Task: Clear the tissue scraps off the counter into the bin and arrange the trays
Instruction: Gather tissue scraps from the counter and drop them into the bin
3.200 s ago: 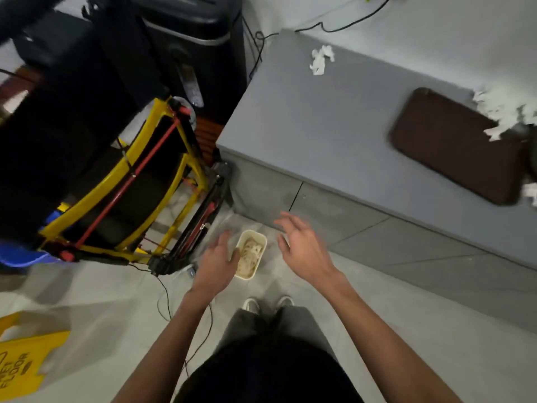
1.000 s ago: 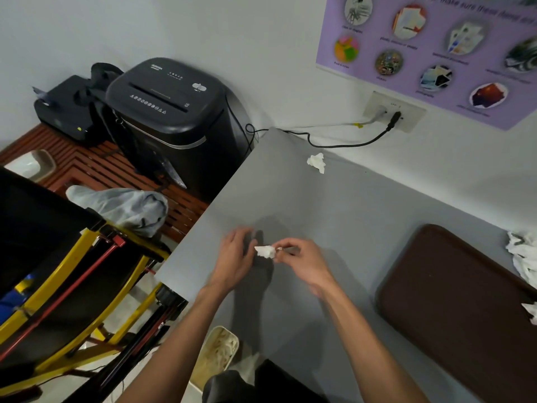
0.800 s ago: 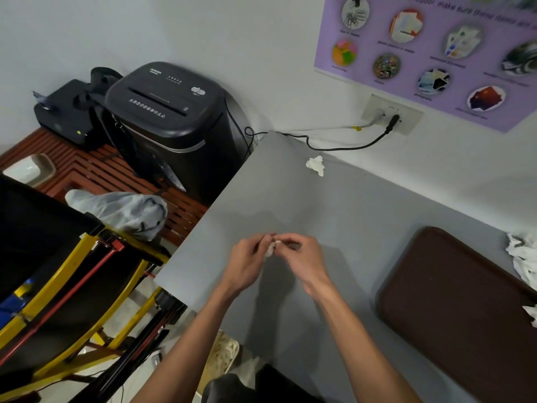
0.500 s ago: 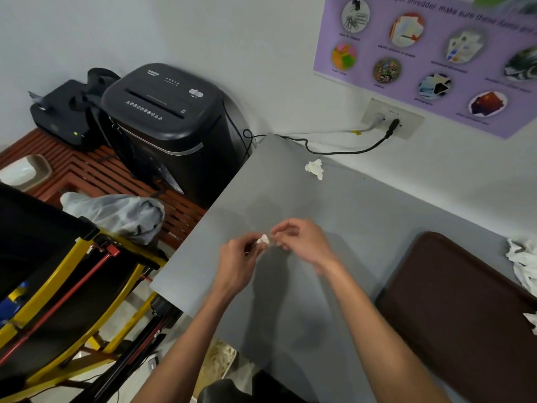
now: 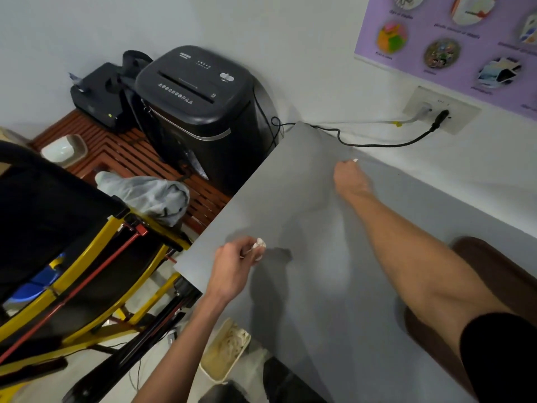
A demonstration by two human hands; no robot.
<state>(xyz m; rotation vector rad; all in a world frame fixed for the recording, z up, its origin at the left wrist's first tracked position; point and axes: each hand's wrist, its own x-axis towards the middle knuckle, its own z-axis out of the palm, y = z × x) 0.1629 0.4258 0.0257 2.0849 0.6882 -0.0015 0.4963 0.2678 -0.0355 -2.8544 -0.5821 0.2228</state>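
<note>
**binwatch:** Right hand (image 5: 350, 177) is what's shifted. Half a second back both hands were huddling over one bit of tissue mid-counter. Now it's stretching out to the back corner, over by the paper shredder (image 5: 197, 106), where the far scrap (image 5: 355, 160) was lying. Its fingers are curling tight over that scrap, and only a white sliver is poking out at the fingertips.

**traystack:** What's the other one doing?

**binwatch:** Left hand (image 5: 238, 263) is hanging back near the front edge of the counter (image 5: 305, 301). Thumb and fingertips are pinching the small scrap (image 5: 259, 244), just off the surface as far as I can tell.

**traystack:** So how far along are we looking?

**binwatch:** Partway, I'm guessing. The bin (image 5: 225, 349) is sitting on the floor right under the counter's edge, and it's already holding some crumpled tissue. This end of the counter is looking about done once those two scraps drop in, but neither one is in yet.

**traystack:** And the trays?

**binwatch:** Only one brown tray (image 5: 494, 263) is showing, off to the right, and the arm and the frame edge are cutting most of it off. The older shots were showing more tissue piled past it, which is out of view now. So I'm betting that lot is still waiting, and the tray arranging isn't looking started at all.
</note>
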